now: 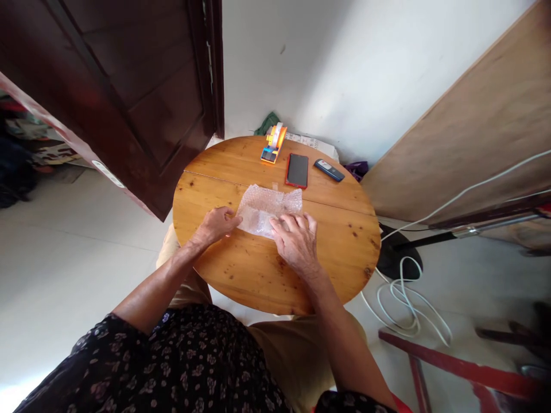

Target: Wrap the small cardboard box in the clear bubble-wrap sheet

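Observation:
A sheet of clear bubble wrap lies on the round wooden table, its near part folded over. Something pale shows through the fold, too unclear to name. My left hand has its thumb and fingers closed at the wrap's left corner. Across the right part of the fold rests my right hand, its fingers curled onto the plastic and thumb at the near edge. A small strip of clear tape sticks out at the wrap's far edge.
Behind the wrap are an orange tape dispenser, a phone with a red edge and a dark handheld device. A dark door stands left. White cable coils on the floor at right, near a red wooden frame.

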{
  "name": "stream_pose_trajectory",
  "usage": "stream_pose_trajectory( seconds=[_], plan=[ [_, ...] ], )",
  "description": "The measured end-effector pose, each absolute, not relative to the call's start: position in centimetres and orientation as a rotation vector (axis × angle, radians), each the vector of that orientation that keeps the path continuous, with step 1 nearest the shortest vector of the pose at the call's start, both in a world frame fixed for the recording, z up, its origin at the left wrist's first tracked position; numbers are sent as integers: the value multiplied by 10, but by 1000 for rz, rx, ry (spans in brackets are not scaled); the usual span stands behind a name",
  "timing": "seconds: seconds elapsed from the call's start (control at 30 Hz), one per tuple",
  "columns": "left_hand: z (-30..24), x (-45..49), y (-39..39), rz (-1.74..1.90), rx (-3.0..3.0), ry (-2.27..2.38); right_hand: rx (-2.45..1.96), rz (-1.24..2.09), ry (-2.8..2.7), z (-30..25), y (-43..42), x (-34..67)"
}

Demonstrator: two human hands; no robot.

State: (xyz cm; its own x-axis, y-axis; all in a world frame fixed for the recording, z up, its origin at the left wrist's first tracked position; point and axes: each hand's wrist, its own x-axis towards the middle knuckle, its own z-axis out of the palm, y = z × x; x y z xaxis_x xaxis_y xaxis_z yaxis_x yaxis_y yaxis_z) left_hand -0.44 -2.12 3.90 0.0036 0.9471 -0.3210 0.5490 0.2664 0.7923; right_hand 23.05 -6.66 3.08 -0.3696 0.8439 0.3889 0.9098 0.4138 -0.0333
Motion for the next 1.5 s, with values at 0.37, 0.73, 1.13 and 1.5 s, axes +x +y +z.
stream_pose_trajectory(
  seconds=[0.37, 0.73, 1.13, 1.5],
  plan=[
    [22, 17, -20, 859, 1089, 1398, -1482, -179, -2551, 49, -58, 238],
    [29, -9, -23, 804, 1065, 1406, -1415, -247, -2655, 50, -55, 211],
    [30, 8, -18, 862, 1194, 1450, -1334, -318, -2927, 75, -46, 198],
    [20, 8, -17, 949, 1144, 1372, -1459, -4, -2660, 63, -41, 217]
  ],
)
